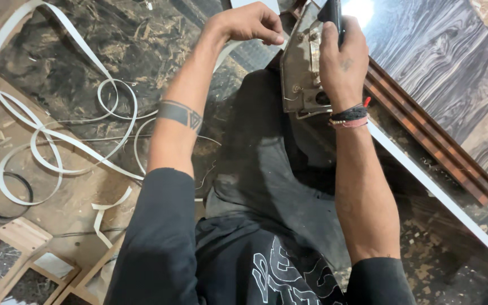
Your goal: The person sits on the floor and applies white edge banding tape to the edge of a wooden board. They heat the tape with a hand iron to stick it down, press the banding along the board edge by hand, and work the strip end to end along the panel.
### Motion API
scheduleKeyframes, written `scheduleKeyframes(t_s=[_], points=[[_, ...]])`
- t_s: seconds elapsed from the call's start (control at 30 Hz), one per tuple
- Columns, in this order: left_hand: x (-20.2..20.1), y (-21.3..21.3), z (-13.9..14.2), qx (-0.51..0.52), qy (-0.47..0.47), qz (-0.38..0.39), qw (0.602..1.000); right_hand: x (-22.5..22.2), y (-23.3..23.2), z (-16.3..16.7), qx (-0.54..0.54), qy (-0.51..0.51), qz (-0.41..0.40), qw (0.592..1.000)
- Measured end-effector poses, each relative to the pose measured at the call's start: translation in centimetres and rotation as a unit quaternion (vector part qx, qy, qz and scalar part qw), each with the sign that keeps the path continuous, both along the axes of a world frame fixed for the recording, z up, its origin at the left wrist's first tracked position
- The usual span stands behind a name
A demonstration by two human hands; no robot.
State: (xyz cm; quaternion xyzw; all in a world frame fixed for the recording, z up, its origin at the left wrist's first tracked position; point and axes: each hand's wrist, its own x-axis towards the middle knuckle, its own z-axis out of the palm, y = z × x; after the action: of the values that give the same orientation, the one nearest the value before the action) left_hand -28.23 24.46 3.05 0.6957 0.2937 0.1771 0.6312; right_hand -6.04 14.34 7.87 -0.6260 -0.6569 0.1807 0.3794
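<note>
- Under the right hand (pixel 343 59) — fingers clenched round a metal edge-trimming tool (pixel 302 68) on the dark wood-grain panel (pixel 447 73).
- Left hand (pixel 249 24) pinches the white edge-banding strip (pixel 425 181) just beside it — trimming underway; a steady push comes next.

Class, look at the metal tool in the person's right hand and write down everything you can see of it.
The metal tool is a worn, dull grey plate-like body with curved edges, screws and a raised fitting on its face. A dark handle rises at its top, where the right hand wraps it in a closed grip. It sits tilted against the edge of the dark wood-grain panel, above the white edge strip running along that panel. The left hand is beside it; contact is unclear.
</note>
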Motion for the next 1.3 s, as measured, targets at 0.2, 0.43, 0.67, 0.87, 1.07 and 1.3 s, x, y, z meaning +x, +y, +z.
scheduleKeyframes(t_s=[0.2, 0.43, 0.67, 0.87, 1.07, 1.3], points=[[0.1, -1.0, -0.8, -0.113, -0.082, -0.019, 0.99, 0.0, -0.1, 0.1, -0.04, 0.059, 0.006, 0.997], [0.1, -1.8, -1.0, -0.118, -0.114, 0.002, 0.986, -0.3, 0.2, -0.1, -0.064, 0.138, 0.013, 0.988], [-0.4, -2.0, -0.9, -0.08, -0.115, 0.01, 0.99, -1.1, -0.2, 0.2, -0.118, 0.222, 0.006, 0.968], [-1.3, -0.4, 1.0, 0.029, -0.05, 0.033, 0.998, -1.6, -0.3, 0.4, -0.123, 0.207, -0.008, 0.971], [1.0, -0.8, 3.3, 0.272, 0.135, 0.119, 0.945, -1.7, -0.3, 0.1, -0.119, 0.211, 0.004, 0.97], [-1.6, -3.4, 1.0, 0.287, 0.071, 0.197, 0.935, -1.5, -0.2, 0.5, -0.144, 0.207, 0.011, 0.968]])
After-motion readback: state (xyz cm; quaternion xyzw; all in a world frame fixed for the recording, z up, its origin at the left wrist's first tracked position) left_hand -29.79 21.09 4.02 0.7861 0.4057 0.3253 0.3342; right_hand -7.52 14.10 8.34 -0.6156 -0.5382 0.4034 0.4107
